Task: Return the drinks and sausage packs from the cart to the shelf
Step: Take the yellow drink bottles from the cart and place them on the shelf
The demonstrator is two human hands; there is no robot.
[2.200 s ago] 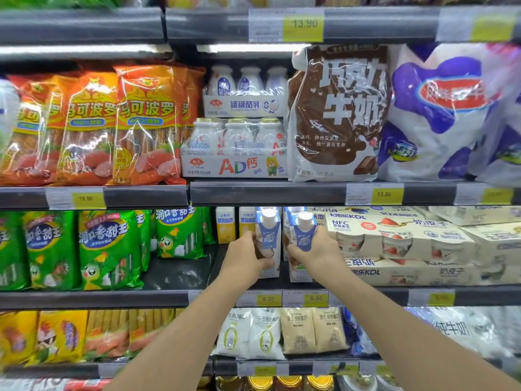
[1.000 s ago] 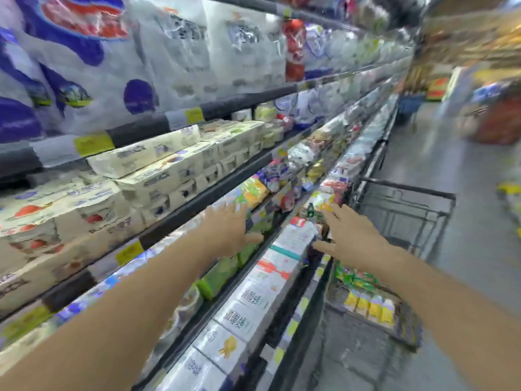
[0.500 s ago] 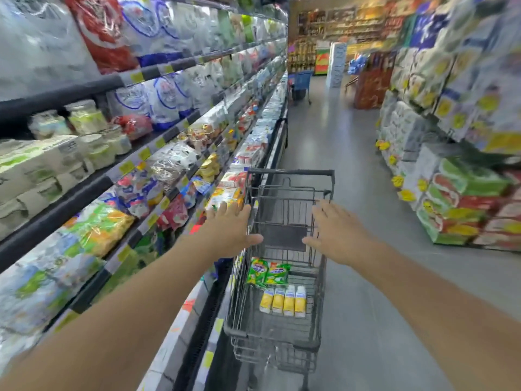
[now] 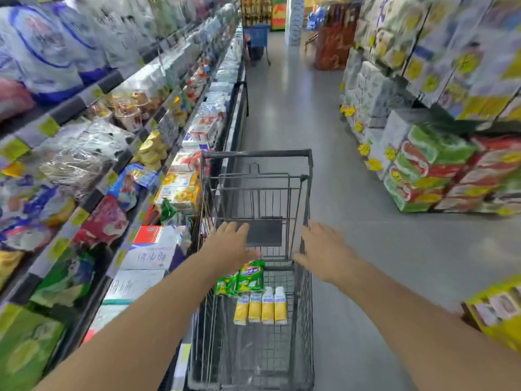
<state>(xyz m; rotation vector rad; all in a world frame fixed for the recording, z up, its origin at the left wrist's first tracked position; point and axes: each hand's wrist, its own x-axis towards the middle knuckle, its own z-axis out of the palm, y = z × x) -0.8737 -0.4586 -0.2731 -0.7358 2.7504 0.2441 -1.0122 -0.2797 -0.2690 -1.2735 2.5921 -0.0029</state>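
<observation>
A dark wire shopping cart (image 4: 255, 155) stands in the aisle beside the shelf (image 4: 118, 162) on my left. Inside it lie green sausage packs (image 4: 248, 277) and, nearer to me, a row of several yellow drink bottles (image 4: 260, 307) with white caps. My left hand (image 4: 229, 248) hovers over the cart's left side, just above the green packs, fingers spread and holding nothing. My right hand (image 4: 324, 249) is over the cart's right rim, also spread and holding nothing.
The left shelf holds bagged and boxed dairy goods on several levels. Stacked cartons (image 4: 439, 170) line the right of the aisle, and a yellow box (image 4: 496, 309) sits close at lower right. A blue cart (image 4: 258, 38) stands far down the grey floor.
I have turned from the shelf, where both hands held white-and-blue bottles, to face down the aisle. Both hands now hold nothing and have moved over the cart.
</observation>
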